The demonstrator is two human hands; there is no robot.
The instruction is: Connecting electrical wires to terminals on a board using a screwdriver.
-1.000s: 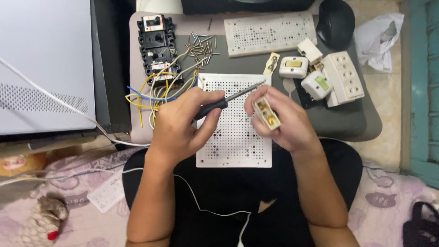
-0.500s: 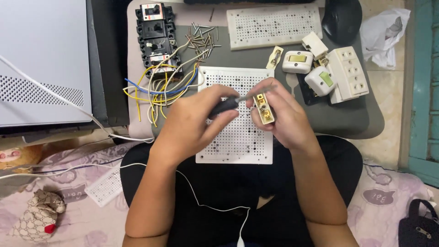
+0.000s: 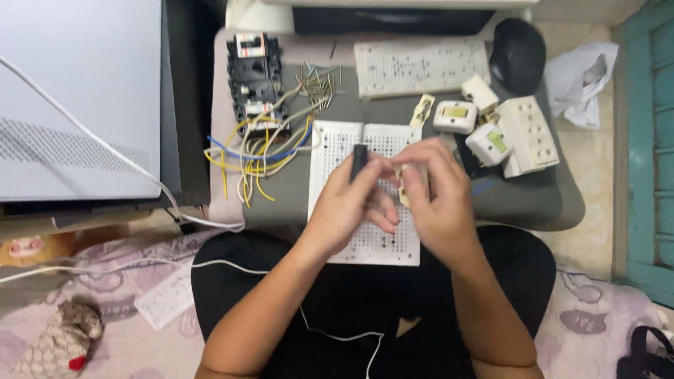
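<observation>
We see our left hand (image 3: 344, 210) wrapped around the black handle of a slim screwdriver (image 3: 359, 160), which pokes out above the knuckles toward twelve o'clock. Our right hand (image 3: 439, 203) is closed on a small cream plastic switch part (image 3: 405, 188), pinching it between thumb and fingers; only a sliver of it shows, just at nine o'clock of the fingers. Both hands meet, touching, over the white perforated plastic board (image 3: 365, 245), which lies on the grey tabletop (image 3: 519, 203) close to our lap. Holding the part up between the hands, rather than flat on the board, likely keeps it steady and turned toward the tool; where the tip sits we cannot tell, since the fingers hide it.

At ten o'clock of the hands lies a tangle of yellow, white and blue wires (image 3: 256, 154), running up to a black circuit breaker block (image 3: 254, 84). At eleven o'clock a loose heap of metal screws (image 3: 319, 81) sits within reach. At two o'clock a cluster of white sockets and switches (image 3: 502, 130) waits, and a second white perforated board (image 3: 421, 67) lies at twelve o'clock beside a black computer mouse (image 3: 517, 55).
</observation>
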